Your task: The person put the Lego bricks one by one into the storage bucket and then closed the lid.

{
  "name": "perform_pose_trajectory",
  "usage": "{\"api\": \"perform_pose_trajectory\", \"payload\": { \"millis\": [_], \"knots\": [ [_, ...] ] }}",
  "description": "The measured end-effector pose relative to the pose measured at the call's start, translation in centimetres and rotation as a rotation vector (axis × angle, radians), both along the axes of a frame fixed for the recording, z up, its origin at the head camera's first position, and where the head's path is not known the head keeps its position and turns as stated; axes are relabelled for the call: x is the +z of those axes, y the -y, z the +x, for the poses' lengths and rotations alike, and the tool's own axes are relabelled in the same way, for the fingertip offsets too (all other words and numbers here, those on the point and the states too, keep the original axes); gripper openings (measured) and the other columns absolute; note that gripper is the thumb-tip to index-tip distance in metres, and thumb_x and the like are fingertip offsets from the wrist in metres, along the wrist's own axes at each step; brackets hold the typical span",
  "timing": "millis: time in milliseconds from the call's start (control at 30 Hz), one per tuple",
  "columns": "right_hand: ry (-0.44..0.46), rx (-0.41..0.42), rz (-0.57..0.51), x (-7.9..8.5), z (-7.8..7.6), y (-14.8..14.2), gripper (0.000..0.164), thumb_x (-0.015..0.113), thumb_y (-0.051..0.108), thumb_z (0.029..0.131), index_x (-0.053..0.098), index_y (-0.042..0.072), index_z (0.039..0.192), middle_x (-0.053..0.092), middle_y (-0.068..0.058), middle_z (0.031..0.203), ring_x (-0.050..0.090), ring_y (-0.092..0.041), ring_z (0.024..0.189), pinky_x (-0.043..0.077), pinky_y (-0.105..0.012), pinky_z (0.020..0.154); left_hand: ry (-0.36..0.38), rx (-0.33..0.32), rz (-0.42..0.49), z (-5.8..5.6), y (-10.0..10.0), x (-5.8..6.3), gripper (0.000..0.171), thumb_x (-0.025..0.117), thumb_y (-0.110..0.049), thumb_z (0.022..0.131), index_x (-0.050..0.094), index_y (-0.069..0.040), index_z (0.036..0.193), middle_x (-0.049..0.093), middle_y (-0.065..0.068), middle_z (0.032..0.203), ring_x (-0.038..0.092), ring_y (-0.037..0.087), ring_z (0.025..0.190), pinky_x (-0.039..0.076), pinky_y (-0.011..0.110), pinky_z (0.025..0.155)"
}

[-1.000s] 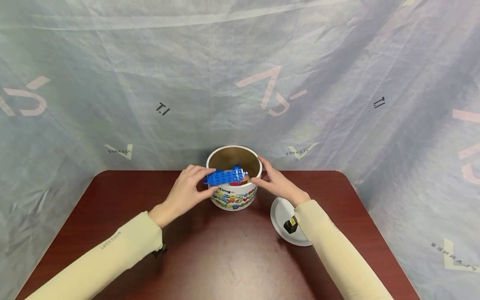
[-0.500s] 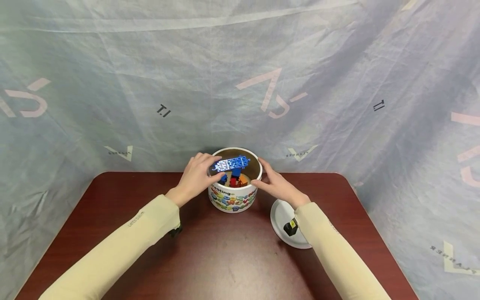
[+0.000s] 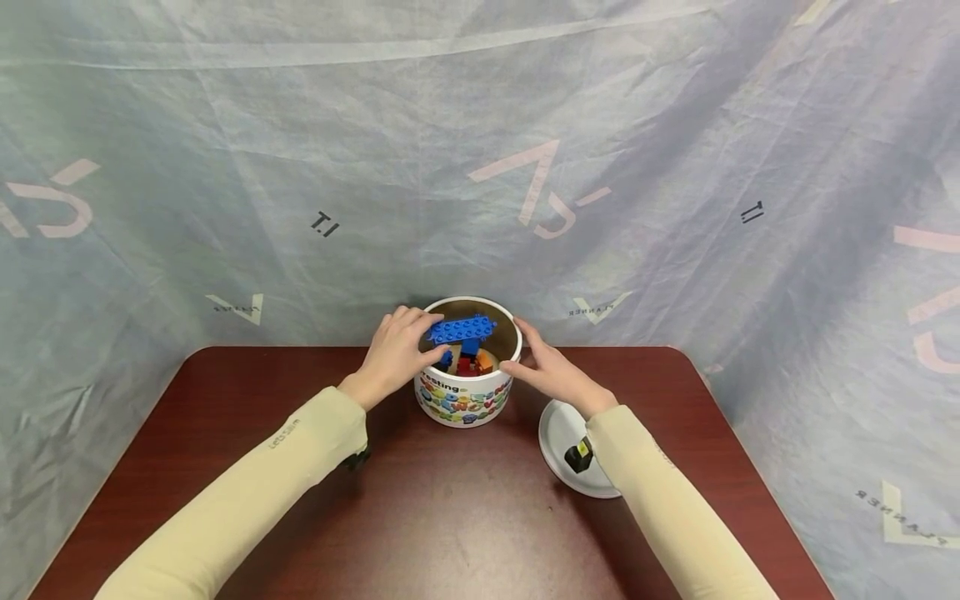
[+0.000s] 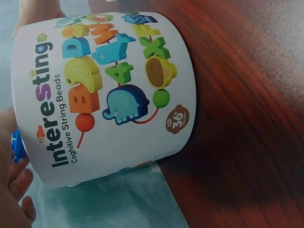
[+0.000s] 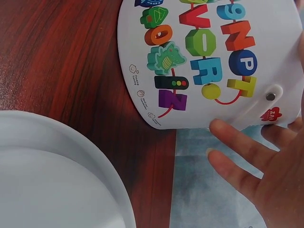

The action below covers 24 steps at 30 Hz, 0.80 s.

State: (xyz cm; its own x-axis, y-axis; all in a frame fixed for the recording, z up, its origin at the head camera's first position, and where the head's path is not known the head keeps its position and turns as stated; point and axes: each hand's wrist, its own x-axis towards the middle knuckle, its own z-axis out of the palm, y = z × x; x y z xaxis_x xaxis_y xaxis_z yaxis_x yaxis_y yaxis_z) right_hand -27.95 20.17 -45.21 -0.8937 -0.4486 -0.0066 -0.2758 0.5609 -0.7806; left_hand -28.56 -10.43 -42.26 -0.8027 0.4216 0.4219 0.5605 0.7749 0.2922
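Note:
My left hand [image 3: 397, 354] pinches a long blue studded toy brick base [image 3: 462, 328] between thumb and fingers. It hangs tilted in the mouth of a round white bucket [image 3: 463, 406]. Colourful letters and animals are printed on the wall of the bucket, which reads "Interesting" in the left wrist view. My right hand [image 3: 558, 375] holds the bucket's right side, thumb at the front rim, other fingers along the outer wall. Inside lie a blue block [image 3: 471, 347], red blocks [image 3: 466, 367] and an orange block [image 3: 484, 362]. The brick base partly hides the bucket's interior.
A round white lid [image 3: 557, 433] lies on the dark red wooden table [image 3: 450, 517], partly under the right sleeve. A black camera [image 3: 579, 456] sits on the right wrist. Grey printed curtains [image 3: 420, 167] hang behind the table and at its sides.
My left hand has moved right and over the rim, carrying the blue brick base from the bucket's front left edge into its mouth. The right hand stays at the bucket's right side.

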Motion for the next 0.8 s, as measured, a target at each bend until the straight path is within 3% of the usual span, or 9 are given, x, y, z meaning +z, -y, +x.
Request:
{"api": "perform_pose_trajectory", "payload": {
  "millis": [267, 567, 800],
  "knots": [
    [0.012, 0.011, -0.024, 0.0, 0.3, 0.3, 0.095, 0.067, 0.048, 0.101, 0.006, 0.022, 0.169, 0.052, -0.021, 0.150, 0.068, -0.031, 0.119, 0.053, -0.051, 0.103, 0.038, 0.009, -0.044, 0.0, -0.3, -0.1, 0.053, 0.079, -0.038, 0.094, 0.068, -0.010, 0.137, 0.069, 0.011, 0.126, 0.056, 0.030, 0.111, 0.045, 0.048, 0.091],
    [0.008, 0.017, -0.017, 0.0, 0.1, 0.2, 0.094, 0.066, 0.049, 0.101, 0.005, 0.025, 0.169, 0.048, -0.019, 0.154, 0.067, -0.030, 0.119, 0.054, -0.050, 0.102, 0.001, 0.000, 0.058, 0.5, 0.1, -0.4, 0.034, 0.075, -0.030, 0.098, 0.074, -0.010, 0.125, 0.071, 0.009, 0.118, 0.058, 0.029, 0.105, 0.045, 0.047, 0.086],
    [0.000, 0.010, 0.006, 0.5, 0.2, 0.0, 0.096, 0.066, 0.051, 0.100, 0.005, 0.022, 0.169, 0.048, -0.022, 0.154, 0.067, -0.029, 0.120, 0.054, -0.052, 0.102, -0.048, -0.057, 0.144, 2.0, 0.5, -0.7, 0.029, 0.075, -0.027, 0.098, 0.076, -0.012, 0.122, 0.071, 0.008, 0.112, 0.057, 0.026, 0.098, 0.043, 0.044, 0.081]
  ]
}}
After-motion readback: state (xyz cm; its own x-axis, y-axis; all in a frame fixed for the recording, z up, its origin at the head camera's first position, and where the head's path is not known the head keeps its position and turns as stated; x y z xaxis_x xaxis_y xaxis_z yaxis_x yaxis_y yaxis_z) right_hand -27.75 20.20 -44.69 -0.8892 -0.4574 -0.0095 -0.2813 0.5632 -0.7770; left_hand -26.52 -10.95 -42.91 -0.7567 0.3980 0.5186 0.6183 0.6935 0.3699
